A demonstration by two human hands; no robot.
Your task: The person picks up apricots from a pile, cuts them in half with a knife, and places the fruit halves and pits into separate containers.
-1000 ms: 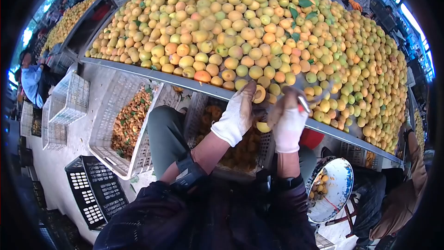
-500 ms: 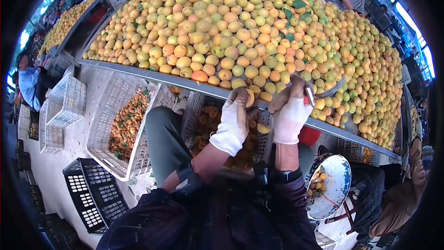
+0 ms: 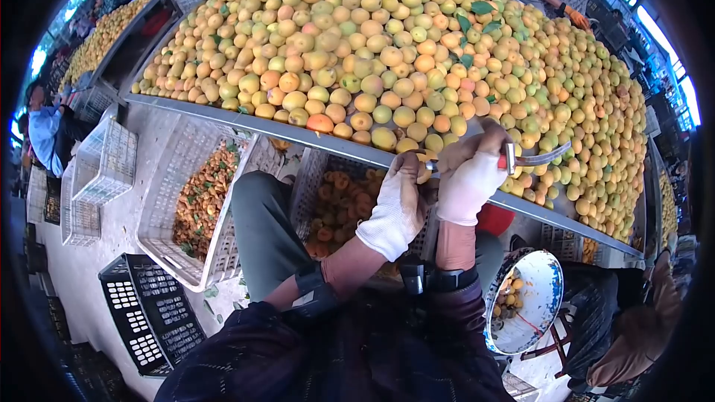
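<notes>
Since the previous frame, my left hand (image 3: 396,212) had shifted slightly right and nearer my body, and the loose cut fruit seen over the crate then was out of sight. The knife (image 3: 542,158) had swung: its blade rose to the right before, and now reached further right and lay flatter. At the far right, a co-worker's orange glove (image 3: 576,18) had come into view.

Right hand (image 3: 471,179): fingers clenched around the knife, its red-and-metal handle showing by the knuckles. Left hand: fingers closed on a fruit piece (image 3: 424,172), mostly hidden between the two hands, so its cut face could not be read.

The knife stood over the near edge of the counter (image 3: 350,147), right of centre. Long axis ran roughly left to right across my front; the curved blade pointed right, tip bending slightly toward the far side, above the heaped fruit (image 3: 387,52).

The counter's metal edge slanted toward me as it ran right, just below my fingers. Fruit crowded close beyond it. On my side, a crate (image 3: 300,212) of fruit sat below the left hand; my knees flanked it. Open air lay between the right forearm and the white basin (image 3: 549,283), which held a few fruits.
</notes>
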